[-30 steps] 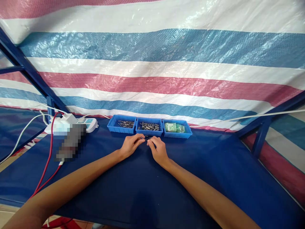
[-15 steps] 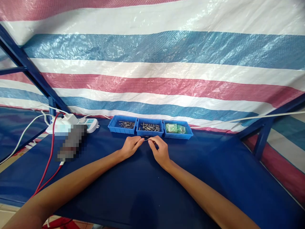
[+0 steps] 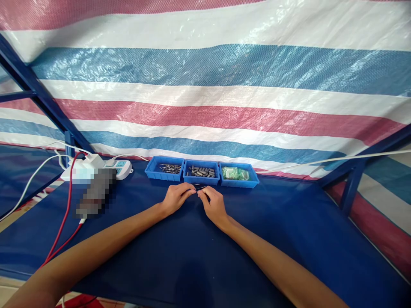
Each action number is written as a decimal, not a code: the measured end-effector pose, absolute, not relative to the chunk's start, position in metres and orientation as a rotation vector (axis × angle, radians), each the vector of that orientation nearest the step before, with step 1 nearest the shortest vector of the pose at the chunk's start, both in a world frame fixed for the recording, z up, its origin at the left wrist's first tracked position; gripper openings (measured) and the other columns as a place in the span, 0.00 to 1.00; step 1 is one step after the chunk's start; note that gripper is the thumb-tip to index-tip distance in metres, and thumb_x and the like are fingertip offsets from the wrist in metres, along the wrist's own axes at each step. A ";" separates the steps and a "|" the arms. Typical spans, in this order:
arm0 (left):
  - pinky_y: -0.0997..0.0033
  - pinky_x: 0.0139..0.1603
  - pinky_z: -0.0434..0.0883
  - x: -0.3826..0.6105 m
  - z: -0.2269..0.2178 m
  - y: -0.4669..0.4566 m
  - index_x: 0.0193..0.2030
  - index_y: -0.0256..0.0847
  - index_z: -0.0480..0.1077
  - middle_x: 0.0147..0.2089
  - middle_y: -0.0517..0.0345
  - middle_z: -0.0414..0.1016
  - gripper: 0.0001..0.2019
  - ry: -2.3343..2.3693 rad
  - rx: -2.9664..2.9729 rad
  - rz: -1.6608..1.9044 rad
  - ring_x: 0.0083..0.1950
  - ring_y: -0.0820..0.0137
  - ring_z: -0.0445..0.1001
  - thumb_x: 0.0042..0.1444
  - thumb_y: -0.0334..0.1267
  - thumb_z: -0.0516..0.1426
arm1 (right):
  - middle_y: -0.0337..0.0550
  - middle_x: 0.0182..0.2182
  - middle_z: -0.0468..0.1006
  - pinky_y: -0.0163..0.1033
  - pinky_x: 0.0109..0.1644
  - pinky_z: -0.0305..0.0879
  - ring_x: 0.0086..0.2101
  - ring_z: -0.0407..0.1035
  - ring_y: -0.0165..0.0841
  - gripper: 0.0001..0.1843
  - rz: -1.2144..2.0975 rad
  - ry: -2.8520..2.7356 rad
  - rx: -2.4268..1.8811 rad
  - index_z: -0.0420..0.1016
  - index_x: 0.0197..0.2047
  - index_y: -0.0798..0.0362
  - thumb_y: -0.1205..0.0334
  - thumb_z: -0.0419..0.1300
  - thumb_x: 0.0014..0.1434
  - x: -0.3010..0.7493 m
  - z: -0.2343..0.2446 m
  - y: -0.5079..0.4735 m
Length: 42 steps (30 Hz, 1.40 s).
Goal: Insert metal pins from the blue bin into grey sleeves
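Observation:
My left hand [image 3: 176, 199] and my right hand [image 3: 214, 207] meet over the blue table, just in front of the middle bin. Thumb and forefinger of each are pinched together, and a thin dark metal rod [image 3: 201, 188] shows between the fingertips. It is too small to tell its exact kind. Behind the hands stand three blue bins in a row. Thin metal rods [image 3: 171, 168] lie in the left one, short grey cylinders [image 3: 201, 172] in the middle one, and green-and-clear packets [image 3: 236, 173] in the right one.
A white power strip [image 3: 123, 169] with plugs sits at the left, beside a blurred dark object [image 3: 96, 192]. A red cable [image 3: 68, 205] runs down the table's left side. Striped sheeting [image 3: 205, 94] hangs behind, between blue metal posts [image 3: 48, 98].
My right fingertips have shifted slightly left and down, closer to my left ones. The thin rod now shows at a different angle between them.

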<state>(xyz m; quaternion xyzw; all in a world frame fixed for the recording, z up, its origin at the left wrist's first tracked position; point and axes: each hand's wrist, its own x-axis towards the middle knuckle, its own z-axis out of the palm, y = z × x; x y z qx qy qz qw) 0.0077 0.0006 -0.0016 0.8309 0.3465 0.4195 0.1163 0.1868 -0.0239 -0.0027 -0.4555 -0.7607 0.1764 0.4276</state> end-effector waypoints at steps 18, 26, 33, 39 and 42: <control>0.77 0.42 0.72 0.007 -0.004 0.000 0.44 0.39 0.71 0.41 0.56 0.78 0.08 0.959 2.421 1.324 0.42 0.72 0.77 0.62 0.34 0.52 | 0.37 0.21 0.65 0.34 0.32 0.55 0.25 0.60 0.28 0.17 0.386 -1.861 -1.119 0.65 0.24 0.53 0.59 0.50 0.64 0.186 -0.001 -0.024; 0.77 0.40 0.72 0.010 -0.005 0.004 0.40 0.39 0.73 0.37 0.57 0.78 0.07 0.924 2.405 1.343 0.38 0.73 0.76 0.60 0.34 0.54 | 0.41 0.28 0.70 0.34 0.34 0.62 0.28 0.64 0.29 0.09 0.420 -1.726 -1.007 0.71 0.34 0.53 0.63 0.52 0.63 0.187 0.004 -0.028; 0.78 0.39 0.72 0.010 -0.005 0.004 0.39 0.39 0.73 0.36 0.58 0.77 0.06 0.943 2.392 1.321 0.36 0.74 0.76 0.59 0.37 0.56 | 0.42 0.31 0.71 0.35 0.35 0.64 0.29 0.66 0.29 0.07 0.430 -1.691 -0.983 0.72 0.37 0.53 0.65 0.53 0.62 0.187 0.004 -0.028; 0.79 0.35 0.70 0.010 -0.003 0.003 0.39 0.39 0.71 0.34 0.58 0.76 0.06 1.011 2.403 1.331 0.33 0.75 0.74 0.59 0.38 0.56 | 0.43 0.33 0.72 0.35 0.35 0.65 0.30 0.67 0.30 0.08 0.427 -1.686 -0.971 0.73 0.38 0.52 0.65 0.53 0.62 0.188 0.005 -0.028; 0.80 0.32 0.69 0.011 -0.002 0.001 0.38 0.39 0.70 0.33 0.59 0.75 0.05 1.046 2.409 1.348 0.31 0.77 0.72 0.59 0.37 0.56 | 0.43 0.32 0.71 0.35 0.35 0.65 0.29 0.67 0.30 0.08 0.431 -1.682 -0.975 0.73 0.40 0.52 0.65 0.53 0.62 0.188 0.004 -0.027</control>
